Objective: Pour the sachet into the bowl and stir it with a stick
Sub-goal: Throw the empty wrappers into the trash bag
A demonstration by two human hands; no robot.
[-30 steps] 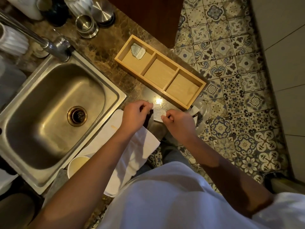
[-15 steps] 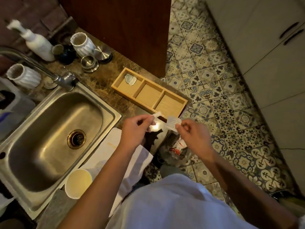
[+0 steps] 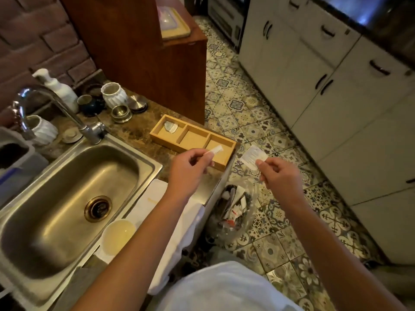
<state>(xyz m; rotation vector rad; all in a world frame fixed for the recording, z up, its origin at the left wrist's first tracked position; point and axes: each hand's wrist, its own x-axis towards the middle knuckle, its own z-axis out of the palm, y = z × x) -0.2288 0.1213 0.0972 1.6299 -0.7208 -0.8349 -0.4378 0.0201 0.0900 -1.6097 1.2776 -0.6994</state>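
Note:
My right hand (image 3: pixel 280 176) pinches a small white sachet (image 3: pixel 253 157) by its lower edge, out past the counter's end above the floor. My left hand (image 3: pixel 190 170) pinches a narrow white strip torn from the sachet (image 3: pixel 215 151), over the counter beside the wooden tray. A pale bowl (image 3: pixel 119 234) with yellowish liquid stands on a white cloth (image 3: pixel 155 198) at the sink's near right corner, below my left forearm. No stick is in view.
A steel sink (image 3: pixel 67 198) with a tap (image 3: pixel 51 104) fills the left. A three-compartment wooden tray (image 3: pixel 193 140) holds one grey packet (image 3: pixel 170 126). Cups and jars stand behind the tap. A clear rubbish bag (image 3: pixel 233 209) lies on the tiled floor under my hands. White cabinets line the right.
My hands have pulled apart, tearing a strip off the sachet; the left hand keeps the strip, the right keeps the sachet. The view has tilted up and out.

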